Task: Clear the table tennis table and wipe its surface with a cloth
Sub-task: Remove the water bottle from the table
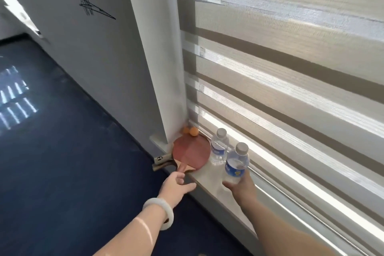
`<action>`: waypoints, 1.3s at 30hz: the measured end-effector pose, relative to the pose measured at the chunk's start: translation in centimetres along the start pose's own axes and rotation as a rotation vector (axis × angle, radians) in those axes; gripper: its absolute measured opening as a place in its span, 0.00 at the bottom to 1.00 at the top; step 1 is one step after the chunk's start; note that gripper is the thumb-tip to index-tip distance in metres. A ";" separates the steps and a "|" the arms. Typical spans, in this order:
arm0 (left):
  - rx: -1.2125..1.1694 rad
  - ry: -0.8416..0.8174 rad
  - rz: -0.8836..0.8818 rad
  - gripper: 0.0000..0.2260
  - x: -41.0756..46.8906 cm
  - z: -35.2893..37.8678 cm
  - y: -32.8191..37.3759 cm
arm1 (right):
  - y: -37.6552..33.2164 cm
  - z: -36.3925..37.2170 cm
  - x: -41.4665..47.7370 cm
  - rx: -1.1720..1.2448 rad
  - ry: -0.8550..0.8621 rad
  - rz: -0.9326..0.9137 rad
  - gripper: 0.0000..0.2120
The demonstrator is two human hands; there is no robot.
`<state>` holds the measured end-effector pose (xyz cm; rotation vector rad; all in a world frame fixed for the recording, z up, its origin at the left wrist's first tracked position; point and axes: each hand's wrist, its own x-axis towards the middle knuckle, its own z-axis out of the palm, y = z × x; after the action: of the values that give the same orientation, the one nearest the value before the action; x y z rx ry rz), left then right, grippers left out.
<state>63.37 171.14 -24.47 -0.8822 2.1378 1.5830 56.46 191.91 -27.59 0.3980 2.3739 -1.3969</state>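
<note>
Your right hand (241, 188) grips the bottle (236, 164) low down. Set it flat on the sill (209, 183), at 4 o'clock from the other bottle (218, 149), then let go slowly. Your left hand (176, 186) is spread, right by the paddle (191, 153) handle.

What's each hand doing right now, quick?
Left hand: open, holding nothing, by the red paddle handle.
Right hand: closed around the nearer water bottle.
</note>
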 end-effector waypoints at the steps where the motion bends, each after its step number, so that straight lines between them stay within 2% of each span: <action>1: 0.005 -0.002 0.000 0.21 0.4 -0.2 -0.1 | -0.2 0.2 0.5 -0.001 0.010 0.004 0.40; 8: 0.005 -0.032 -0.021 0.20 3.1 -0.4 -1.1 | 0.3 2.2 4.4 0.011 0.040 0.032 0.35; 14: -0.020 -0.052 -0.038 0.20 4.1 -0.8 -2.3 | 2.2 2.6 5.5 -0.016 0.057 0.062 0.39; 19: -0.013 -0.060 -0.030 0.20 4.3 -0.6 -1.6 | 2.6 2.8 5.9 -0.034 0.087 0.076 0.38; 27: 0.054 -0.064 0.029 0.19 4.5 -0.4 -0.5 | 2.8 3.0 6.3 0.072 0.065 0.114 0.35; 32: 0.060 -0.066 0.031 0.20 4.6 0.3 -0.5 | 3.3 2.7 5.5 0.100 0.088 0.133 0.38; 39: 0.063 -0.066 0.029 0.20 4.0 1.1 -0.3 | 3.6 3.6 2.7 0.083 -0.035 0.212 0.35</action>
<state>60.45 170.99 -27.42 -0.7720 2.1509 1.5280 56.10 190.59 -33.23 0.6222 2.1792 -1.3941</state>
